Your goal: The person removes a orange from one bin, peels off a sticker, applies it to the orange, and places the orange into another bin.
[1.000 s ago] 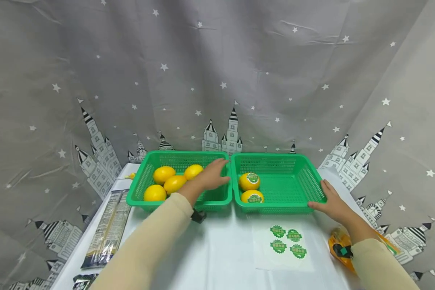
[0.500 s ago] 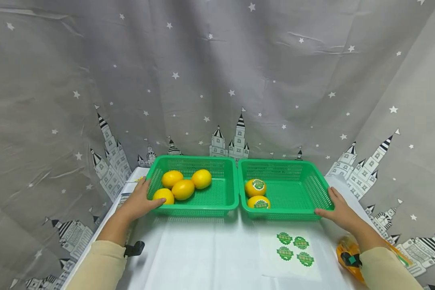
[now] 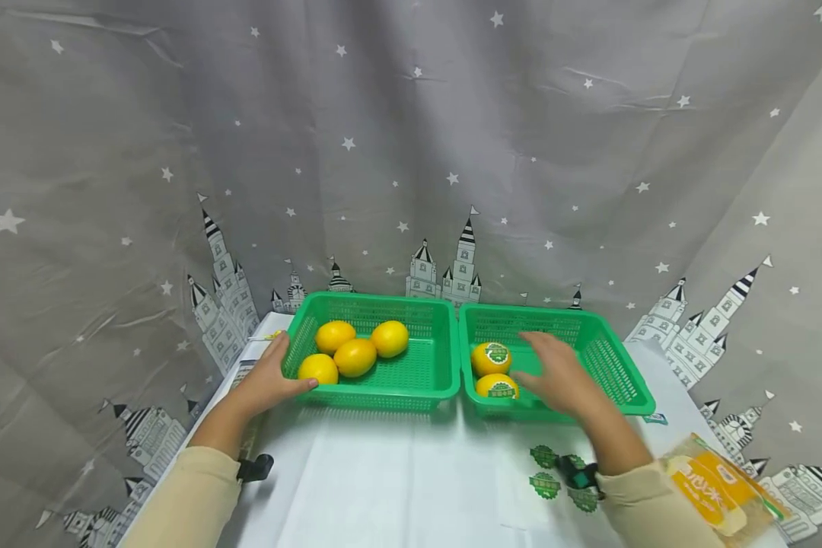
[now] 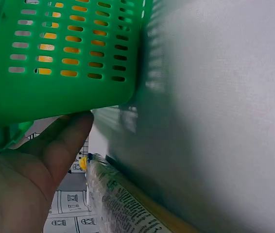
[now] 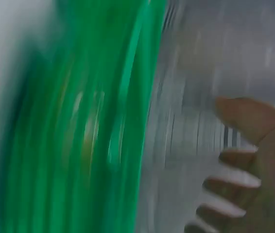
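Left perforated green plastic basket [image 3: 411, 373], at the table's far edge, holds four smooth oval lemons [image 3: 355, 356]. Left hand [image 3: 269, 377] grips its left front corner, thumb over the rim. Right hand [image 3: 555, 377], fingers spread and relaxed, hovers over the right basket [image 3: 623, 373] beside two stickered lemons [image 3: 491, 358].

Four lemons [image 3: 355, 352] in left basket [image 3: 430, 380], two stickered lemons [image 3: 493, 371] in right basket [image 3: 619, 369].

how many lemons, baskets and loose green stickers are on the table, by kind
plain lemons: 4
stickered lemons: 2
green baskets: 2
green stickers on the sheet: 4, partly hidden by the right hand's wrist
total: 12
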`<action>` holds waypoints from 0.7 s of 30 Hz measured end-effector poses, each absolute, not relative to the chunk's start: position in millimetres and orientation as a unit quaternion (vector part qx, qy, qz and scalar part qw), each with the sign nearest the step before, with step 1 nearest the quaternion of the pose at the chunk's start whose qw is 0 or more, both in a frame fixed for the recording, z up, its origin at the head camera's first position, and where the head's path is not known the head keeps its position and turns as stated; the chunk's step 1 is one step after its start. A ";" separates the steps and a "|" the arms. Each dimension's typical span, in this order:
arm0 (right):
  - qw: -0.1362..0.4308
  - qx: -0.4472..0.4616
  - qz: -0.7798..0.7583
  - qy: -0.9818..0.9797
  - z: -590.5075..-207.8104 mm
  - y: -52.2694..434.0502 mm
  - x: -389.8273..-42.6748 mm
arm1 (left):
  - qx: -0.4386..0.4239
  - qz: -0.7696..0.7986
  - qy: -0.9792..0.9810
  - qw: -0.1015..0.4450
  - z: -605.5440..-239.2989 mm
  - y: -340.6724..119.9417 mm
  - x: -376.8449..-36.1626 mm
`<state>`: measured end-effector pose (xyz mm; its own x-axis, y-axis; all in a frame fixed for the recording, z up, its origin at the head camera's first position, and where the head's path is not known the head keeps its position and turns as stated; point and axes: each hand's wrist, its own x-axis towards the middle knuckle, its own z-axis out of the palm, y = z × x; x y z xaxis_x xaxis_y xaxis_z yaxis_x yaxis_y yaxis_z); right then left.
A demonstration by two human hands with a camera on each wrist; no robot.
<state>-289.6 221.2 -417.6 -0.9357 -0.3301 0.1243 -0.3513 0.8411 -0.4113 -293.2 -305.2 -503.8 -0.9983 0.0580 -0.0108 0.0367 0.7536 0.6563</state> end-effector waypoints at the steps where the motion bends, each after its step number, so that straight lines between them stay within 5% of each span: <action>1: 0.022 0.198 0.252 -0.947 -418.0 189.0 -290.0 | 0.026 0.352 0.936 0.017 -503.2 -304.7 -294.6; 10: -0.055 0.297 0.354 -0.885 -460.2 -46.4 -328.8 | 0.024 0.362 0.932 0.020 -496.4 -303.3 -302.1; 21: -0.168 0.342 0.094 -0.920 -457.3 -112.0 -353.0 | 0.025 0.372 0.928 0.014 -505.0 -305.7 -296.0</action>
